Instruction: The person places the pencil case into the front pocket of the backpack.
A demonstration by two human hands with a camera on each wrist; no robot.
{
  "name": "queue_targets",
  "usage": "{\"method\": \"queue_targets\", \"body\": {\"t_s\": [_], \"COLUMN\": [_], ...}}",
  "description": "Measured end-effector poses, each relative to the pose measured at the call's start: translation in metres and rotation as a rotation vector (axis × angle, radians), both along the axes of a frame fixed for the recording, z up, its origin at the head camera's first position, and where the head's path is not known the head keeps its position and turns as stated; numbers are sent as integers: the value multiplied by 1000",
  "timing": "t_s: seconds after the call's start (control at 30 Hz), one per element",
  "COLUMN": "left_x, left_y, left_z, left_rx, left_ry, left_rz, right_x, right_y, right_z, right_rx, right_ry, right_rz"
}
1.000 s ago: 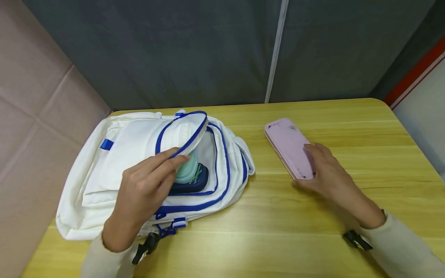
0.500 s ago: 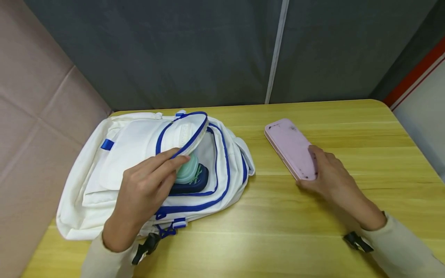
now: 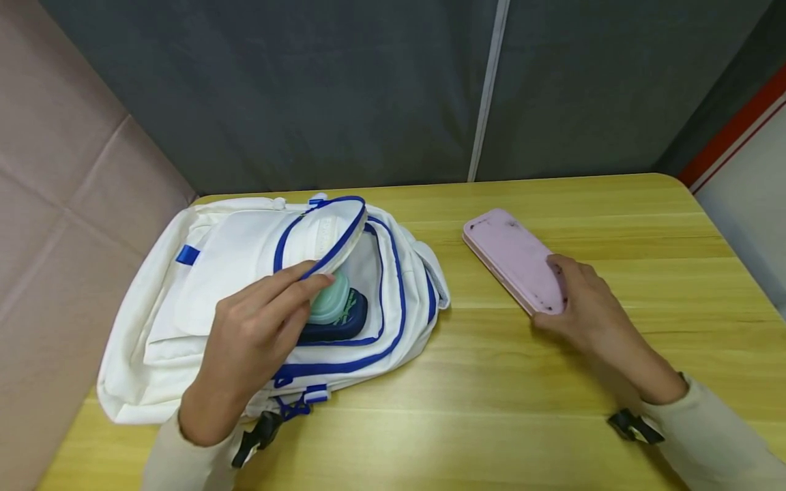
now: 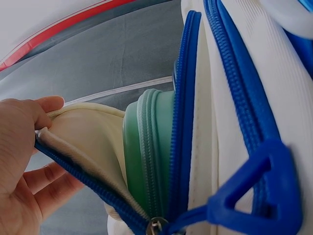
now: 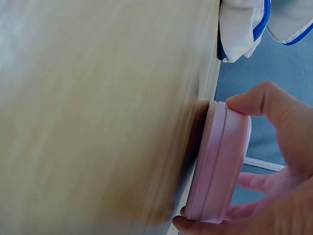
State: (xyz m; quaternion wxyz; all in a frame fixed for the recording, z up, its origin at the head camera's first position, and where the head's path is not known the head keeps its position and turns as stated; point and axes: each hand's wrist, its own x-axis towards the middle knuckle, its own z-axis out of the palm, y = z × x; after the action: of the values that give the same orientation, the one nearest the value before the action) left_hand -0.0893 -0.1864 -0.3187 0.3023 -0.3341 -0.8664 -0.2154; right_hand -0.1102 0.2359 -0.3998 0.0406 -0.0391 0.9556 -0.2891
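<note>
A white backpack (image 3: 227,273) with blue zips lies on the left of the table. My left hand (image 3: 252,334) pinches the edge of its unzipped pocket flap (image 3: 325,239) and holds it up. Inside the pocket sit a mint-green rounded item (image 3: 331,300) and a dark navy case (image 3: 336,332), both partly hidden. The left wrist view shows the mint item (image 4: 159,147) with a ridged band. To the right, my right hand (image 3: 586,307) grips the near end of a scuffed pink case (image 3: 512,259), thumb on one side, fingers on the other. Whether the case (image 5: 215,166) touches the table, I cannot tell.
The wooden table (image 3: 454,409) runs up to a dark grey curtain (image 3: 344,95) at the back. A pinkish padded wall (image 3: 74,191) borders the left side. Loose blue cord and a buckle (image 3: 316,393) hang at the backpack's near side.
The pink case has turned slightly, its near end shifting right along with my right hand. My left hand and the backpack stay as they were.
</note>
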Motion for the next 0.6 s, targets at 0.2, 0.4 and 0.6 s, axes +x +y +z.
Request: {"method": "queue_targets", "body": {"t_s": [0.2,0.4,0.6], "left_x": [0,0,0], "left_y": [0,0,0], "left_z": [0,0,0], "left_rx": [12,15,21], "left_ry": [11,9,16], "left_rz": [-6,-7,-16], "right_x": [0,-2,-2], "right_y": [0,-1,-6], "right_z": [0,5,13], "right_rx": [-47,-108,-142], "right_ry": [31,86,142], "right_rz": [5,24,71]}}
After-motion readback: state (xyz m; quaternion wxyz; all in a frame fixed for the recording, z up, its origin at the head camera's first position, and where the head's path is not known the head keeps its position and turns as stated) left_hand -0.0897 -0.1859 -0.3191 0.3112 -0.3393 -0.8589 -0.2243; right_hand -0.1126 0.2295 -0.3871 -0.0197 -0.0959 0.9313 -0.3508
